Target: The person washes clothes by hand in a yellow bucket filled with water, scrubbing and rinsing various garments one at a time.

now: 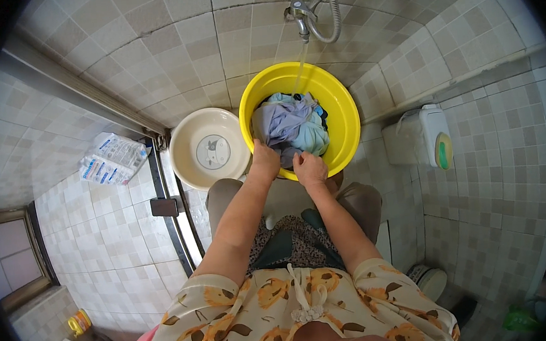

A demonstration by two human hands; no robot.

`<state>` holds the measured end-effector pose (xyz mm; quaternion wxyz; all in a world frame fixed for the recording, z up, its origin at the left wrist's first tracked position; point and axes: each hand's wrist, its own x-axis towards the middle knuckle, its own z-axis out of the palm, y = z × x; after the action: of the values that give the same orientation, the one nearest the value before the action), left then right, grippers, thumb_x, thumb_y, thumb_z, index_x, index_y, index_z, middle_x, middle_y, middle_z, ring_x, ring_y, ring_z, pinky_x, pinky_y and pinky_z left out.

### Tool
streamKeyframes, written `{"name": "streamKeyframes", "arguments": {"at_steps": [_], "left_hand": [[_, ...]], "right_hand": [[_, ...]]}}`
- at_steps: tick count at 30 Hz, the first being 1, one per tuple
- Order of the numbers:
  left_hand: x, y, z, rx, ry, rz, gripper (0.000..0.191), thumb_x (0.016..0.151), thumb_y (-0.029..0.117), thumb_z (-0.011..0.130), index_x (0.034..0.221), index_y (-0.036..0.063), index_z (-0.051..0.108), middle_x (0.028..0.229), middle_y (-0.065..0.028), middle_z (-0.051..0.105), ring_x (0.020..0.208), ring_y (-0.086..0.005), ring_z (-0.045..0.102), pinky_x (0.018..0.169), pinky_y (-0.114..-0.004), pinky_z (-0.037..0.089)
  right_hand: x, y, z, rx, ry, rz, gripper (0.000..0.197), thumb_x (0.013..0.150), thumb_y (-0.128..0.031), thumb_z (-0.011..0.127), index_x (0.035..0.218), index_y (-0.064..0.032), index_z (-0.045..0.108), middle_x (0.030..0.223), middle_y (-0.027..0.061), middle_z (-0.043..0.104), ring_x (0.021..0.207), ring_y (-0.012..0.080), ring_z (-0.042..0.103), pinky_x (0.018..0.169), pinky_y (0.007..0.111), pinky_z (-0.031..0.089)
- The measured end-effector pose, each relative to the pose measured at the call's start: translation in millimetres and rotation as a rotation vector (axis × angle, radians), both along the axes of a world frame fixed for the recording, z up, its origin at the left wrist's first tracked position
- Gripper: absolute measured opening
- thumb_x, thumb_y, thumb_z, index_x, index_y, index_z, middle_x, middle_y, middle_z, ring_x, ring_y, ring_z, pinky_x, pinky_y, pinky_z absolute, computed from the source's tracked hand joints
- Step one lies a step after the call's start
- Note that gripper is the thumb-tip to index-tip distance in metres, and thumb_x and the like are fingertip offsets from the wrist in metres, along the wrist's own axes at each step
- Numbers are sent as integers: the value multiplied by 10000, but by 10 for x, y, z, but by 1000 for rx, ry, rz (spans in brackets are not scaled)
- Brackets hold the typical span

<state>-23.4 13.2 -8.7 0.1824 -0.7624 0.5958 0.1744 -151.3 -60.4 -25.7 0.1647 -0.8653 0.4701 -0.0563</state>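
Observation:
A round yellow plastic basin (344,112) stands in front of me, holding a heap of wet-looking clothes (283,119) in lavender, light blue and grey. Water runs into it from a metal wall tap (300,19). My left hand (265,161) is at the basin's near left side, its fingers closed on greyish fabric. Over the near rim, my right hand (310,167) pinches a dark grey part of the clothes with bent fingers. The fingertips of both hands are partly hidden.
Left of the yellow basin is a cream basin (183,165) with a cow picture. A raised metal threshold (187,225) runs farther left, bearing a dark phone-like object (164,207). A plastic package (114,158) lies beyond. At right stands a lidded bin (405,136) with a green-and-yellow item.

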Motion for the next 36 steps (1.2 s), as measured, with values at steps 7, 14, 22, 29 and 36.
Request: {"name": "streamKeyframes", "arguments": {"at_steps": [7, 14, 22, 29, 36], "left_hand": [[6, -19, 48, 33, 17, 2, 262, 744, 277, 705, 980, 172, 743, 1009, -34, 712, 1019, -210, 637, 924, -439, 328], [9, -25, 82, 40, 24, -8, 250, 755, 267, 692, 980, 171, 743, 994, -29, 712, 1005, -201, 640, 904, -427, 334], [10, -20, 111, 38, 39, -27, 265, 734, 291, 719, 974, 180, 747, 1002, -24, 715, 991, -198, 652, 909, -447, 335], [28, -16, -16, 23, 15, 14, 254, 730, 299, 722, 955, 186, 750, 984, -15, 716, 967, -197, 652, 914, -431, 333], [10, -9, 20, -7, 24, 1, 229, 748, 267, 695, 946, 164, 748, 973, -39, 716, 986, -206, 644, 912, -415, 334]], "right_hand": [[-1, -20, -15, -5, 8, 2, 348, 853, -379, 597, 725, -62, 663, 703, 209, 648, 670, 413, 637, 593, 497, 511], [0, -25, -17, -10, 14, -3, 348, 855, -381, 595, 727, -64, 663, 702, 208, 648, 670, 409, 640, 597, 498, 512], [-15, -18, -30, -14, 10, 2, 348, 856, -378, 595, 731, -60, 663, 699, 208, 646, 669, 406, 640, 609, 491, 516], [12, -25, -35, -13, 4, 24, 344, 857, -370, 582, 751, -55, 670, 684, 210, 646, 646, 410, 639, 592, 491, 515], [-3, -35, -16, 24, 40, -1, 335, 856, -381, 599, 737, -76, 672, 710, 197, 654, 678, 393, 646, 606, 479, 517]]}}
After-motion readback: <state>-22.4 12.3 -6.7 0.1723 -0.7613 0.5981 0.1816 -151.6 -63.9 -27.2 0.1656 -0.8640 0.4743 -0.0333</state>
